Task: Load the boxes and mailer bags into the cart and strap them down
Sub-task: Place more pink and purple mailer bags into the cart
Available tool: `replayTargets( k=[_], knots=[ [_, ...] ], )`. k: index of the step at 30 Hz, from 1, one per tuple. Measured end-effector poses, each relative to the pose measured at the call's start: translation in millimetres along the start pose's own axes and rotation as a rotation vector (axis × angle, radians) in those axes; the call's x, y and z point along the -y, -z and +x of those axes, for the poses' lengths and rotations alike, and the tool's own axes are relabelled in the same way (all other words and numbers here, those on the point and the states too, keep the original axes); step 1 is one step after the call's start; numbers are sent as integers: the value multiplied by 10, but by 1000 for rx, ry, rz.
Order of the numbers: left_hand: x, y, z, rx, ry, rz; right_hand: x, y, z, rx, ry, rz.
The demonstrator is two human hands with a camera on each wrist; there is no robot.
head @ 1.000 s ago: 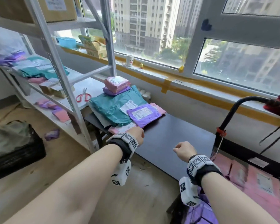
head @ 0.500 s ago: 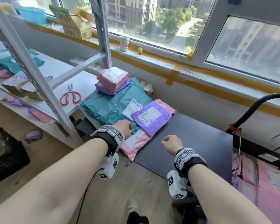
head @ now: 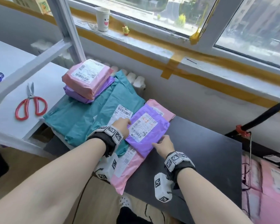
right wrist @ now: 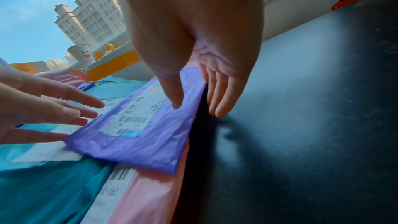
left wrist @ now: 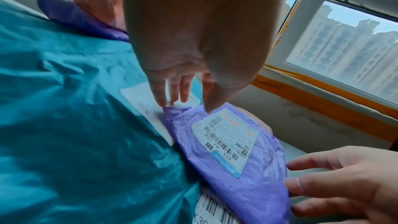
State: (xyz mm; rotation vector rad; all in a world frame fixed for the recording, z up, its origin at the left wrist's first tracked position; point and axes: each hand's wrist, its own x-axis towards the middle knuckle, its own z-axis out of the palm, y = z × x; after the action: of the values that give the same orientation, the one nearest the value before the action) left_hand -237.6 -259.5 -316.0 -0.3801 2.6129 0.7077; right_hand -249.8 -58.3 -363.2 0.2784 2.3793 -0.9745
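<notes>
A: What can the head view show that the wrist views can't?
B: The red scissors (head: 31,104) on the white shelf (head: 52,81), and pink bags in the cart (head: 265,183) past the right end of the black table (head: 200,151)

A: And up close?
B: The left wrist view shows the left hand (left wrist: 183,81) with straight fingers, tips touching the left edge of the purple mailer bag (head: 148,131)

A: The other hand?
B: The right hand (right wrist: 206,81) is flat and loose, thumb on top, fingers along the bag's right edge. Neither hand grips it. The bag lies on a pink mailer bag (head: 128,172) and a teal mailer bag (head: 87,120), near the table's left end
</notes>
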Motion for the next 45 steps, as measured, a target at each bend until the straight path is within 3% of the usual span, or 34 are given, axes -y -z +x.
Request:
replayTargets(
  k=[7,11,16,19,22,28,37,45],
  knots=[
    [-58,-68,364,-3,-30,35,-103,-102,293,-42,-40,256],
    [-109,-52,435,29,55,-78,-139,-99,296,-65,-21,342],
    [-78,-71,343,95,50,-207,-98,58,43,-69,-9,397],
    [-150,4,122,78,13,-374,-108,208,-193,-61,-6,535],
    [-232,64,-189,175,-14,-513,-183,379,-521,-81,27,649],
    [-532,-28,-929,218,-91,-686,-588,665,-1227,-196,77,715],
    [-1399,-556,-2107,244,-186,-871,-1577,1262,-2476,-389,140,850],
    [-2367,-1132,-2624,309,-260,-850,-2506,1904,-3013,-437,155,852]
  ],
)
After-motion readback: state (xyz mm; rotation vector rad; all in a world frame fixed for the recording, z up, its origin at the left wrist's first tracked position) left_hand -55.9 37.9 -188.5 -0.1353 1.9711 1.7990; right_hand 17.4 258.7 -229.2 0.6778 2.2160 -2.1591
